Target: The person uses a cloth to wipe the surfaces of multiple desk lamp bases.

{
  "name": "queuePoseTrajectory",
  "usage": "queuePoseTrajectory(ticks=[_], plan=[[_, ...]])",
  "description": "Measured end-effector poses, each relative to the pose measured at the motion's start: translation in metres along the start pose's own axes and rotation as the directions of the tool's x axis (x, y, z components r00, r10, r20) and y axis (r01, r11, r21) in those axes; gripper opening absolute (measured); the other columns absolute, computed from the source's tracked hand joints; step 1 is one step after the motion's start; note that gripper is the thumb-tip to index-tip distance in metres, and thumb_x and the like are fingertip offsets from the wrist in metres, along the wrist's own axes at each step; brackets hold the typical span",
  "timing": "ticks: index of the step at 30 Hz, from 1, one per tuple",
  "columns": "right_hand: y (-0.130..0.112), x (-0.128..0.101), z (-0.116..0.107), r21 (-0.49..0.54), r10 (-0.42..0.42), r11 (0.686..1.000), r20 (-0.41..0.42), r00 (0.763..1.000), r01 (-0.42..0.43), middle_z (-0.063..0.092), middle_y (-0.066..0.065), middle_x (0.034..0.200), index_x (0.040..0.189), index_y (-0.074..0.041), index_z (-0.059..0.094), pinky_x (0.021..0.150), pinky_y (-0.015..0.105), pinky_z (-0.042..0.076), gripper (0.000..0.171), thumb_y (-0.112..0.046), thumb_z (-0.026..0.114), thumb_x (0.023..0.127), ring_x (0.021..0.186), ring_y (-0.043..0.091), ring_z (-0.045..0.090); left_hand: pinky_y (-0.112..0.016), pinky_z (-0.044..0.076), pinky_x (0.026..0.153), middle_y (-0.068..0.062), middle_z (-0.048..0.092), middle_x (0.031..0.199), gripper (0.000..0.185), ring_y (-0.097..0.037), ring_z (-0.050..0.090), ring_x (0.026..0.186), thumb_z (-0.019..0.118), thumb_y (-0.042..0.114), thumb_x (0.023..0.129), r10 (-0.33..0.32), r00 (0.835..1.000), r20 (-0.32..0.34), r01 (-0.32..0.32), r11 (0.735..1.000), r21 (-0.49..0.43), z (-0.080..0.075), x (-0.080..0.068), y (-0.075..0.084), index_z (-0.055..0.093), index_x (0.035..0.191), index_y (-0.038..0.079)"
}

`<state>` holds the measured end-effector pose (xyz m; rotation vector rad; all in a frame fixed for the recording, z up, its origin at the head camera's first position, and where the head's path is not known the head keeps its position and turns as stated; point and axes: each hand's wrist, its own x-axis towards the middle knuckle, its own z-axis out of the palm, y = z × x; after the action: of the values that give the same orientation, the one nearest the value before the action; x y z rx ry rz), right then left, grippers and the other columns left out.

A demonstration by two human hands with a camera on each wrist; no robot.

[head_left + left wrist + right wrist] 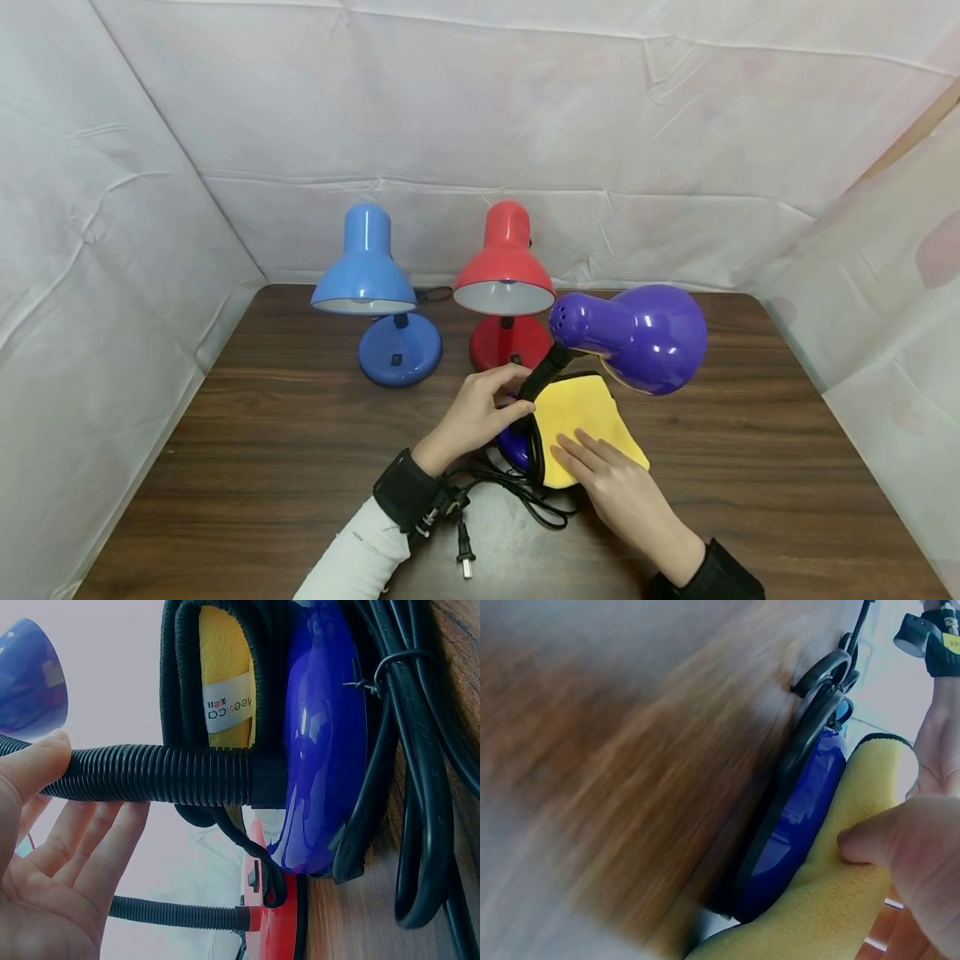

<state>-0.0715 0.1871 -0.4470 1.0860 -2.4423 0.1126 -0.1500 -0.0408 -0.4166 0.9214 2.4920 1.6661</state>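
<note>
A lamp with a glossy purple shade has a black ribbed neck and a purple base. My left hand holds the neck, thumb on one side and fingers on the other. Over the base lies a yellow cloth with dark edging and a white label, hiding most of it in the head view. My right hand has its fingers laid over the cloth; the right wrist view shows the thumb pressing its other side. A tied black cord sits beside the base.
Behind stand a blue lamp and a red lamp, side by side near the white fabric wall. The cord's plug lies on the brown wooden table, close to my left wrist.
</note>
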Motion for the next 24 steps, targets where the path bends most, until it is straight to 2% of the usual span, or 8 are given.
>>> queuePoseTrajectory(ticks=[1,4,5,7,8,12,24], plan=[[0.0,0.001,0.0,-0.002,0.007,1.0,0.004,1.0,-0.007,0.064,0.006,0.117,0.114,-0.009,0.064,0.078,0.038,0.054,0.056,-0.008,0.011,0.1,0.105,0.026,0.061,-0.028,0.055,0.069,-0.001,0.065,0.103,0.03,-0.009,0.063,0.086,0.068,0.011,0.083,0.001,1.0,0.0,-0.001,1.0,-0.001,0.0,0.0,0.0,0.06,0.113,0.014],[0.0,0.004,0.001,0.005,0.034,0.999,0.029,0.999,-0.035,0.063,0.007,0.117,0.115,-0.009,0.064,0.08,0.037,0.053,0.036,0.0,0.038,0.093,0.106,0.027,0.061,-0.027,0.055,0.07,-0.002,0.065,0.103,0.03,-0.011,0.063,0.086,0.068,0.011,0.084,0.002,1.0,0.0,-0.002,1.0,0.004,0.0,0.0,0.001,0.06,0.113,0.013],[0.0,0.005,0.001,0.007,0.044,0.999,0.039,0.998,-0.044,0.063,0.007,0.118,0.115,-0.009,0.064,0.08,0.037,0.053,0.034,0.003,0.046,0.088,0.106,0.027,0.061,-0.027,0.055,0.07,-0.002,0.065,0.104,0.03,-0.012,0.064,0.087,0.068,0.012,0.084,0.002,1.0,0.0,-0.002,1.0,0.008,0.0,0.0,0.001,0.06,0.113,0.012],[0.002,0.008,0.003,0.014,0.059,0.998,0.054,0.997,-0.06,0.063,0.008,0.118,0.115,-0.009,0.064,0.081,0.037,0.053,0.043,0.007,0.06,0.075,0.106,0.027,0.06,-0.026,0.055,0.07,-0.003,0.065,0.104,0.031,-0.012,0.064,0.087,0.068,0.012,0.084,0.001,1.0,-0.002,-0.001,1.0,0.022,0.0,0.0,0.001,0.059,0.113,0.012],[0.003,0.009,0.004,0.013,0.066,0.998,0.059,0.996,-0.067,0.063,0.007,0.117,0.114,-0.009,0.065,0.081,0.037,0.053,0.045,0.007,0.064,0.072,0.107,0.027,0.06,-0.026,0.055,0.071,-0.003,0.065,0.104,0.031,-0.013,0.064,0.088,0.068,0.013,0.084,0.002,1.0,-0.002,-0.001,1.0,0.029,-0.001,0.0,0.002,0.059,0.114,0.012],[0.009,0.017,0.009,0.013,0.08,0.997,0.072,0.994,-0.081,0.063,0.007,0.117,0.113,-0.009,0.066,0.081,0.037,0.053,0.046,0.009,0.068,0.07,0.107,0.027,0.06,-0.024,0.055,0.071,-0.004,0.065,0.106,0.033,-0.014,0.064,0.089,0.068,0.014,0.084,0.004,1.0,-0.008,-0.003,0.999,0.05,-0.001,-0.001,0.002,0.059,0.116,0.011],[0.022,0.041,0.02,0.017,0.135,0.99,0.142,0.981,-0.139,0.062,0.007,0.119,0.114,-0.01,0.065,0.083,0.038,0.052,0.042,0.005,0.068,0.075,0.113,0.029,0.056,-0.026,0.055,0.07,-0.005,0.066,0.104,0.032,-0.015,0.064,0.088,0.068,0.014,0.083,0.002,1.0,-0.019,-0.001,0.999,0.051,-0.002,-0.002,0.001,0.059,0.114,0.011]])
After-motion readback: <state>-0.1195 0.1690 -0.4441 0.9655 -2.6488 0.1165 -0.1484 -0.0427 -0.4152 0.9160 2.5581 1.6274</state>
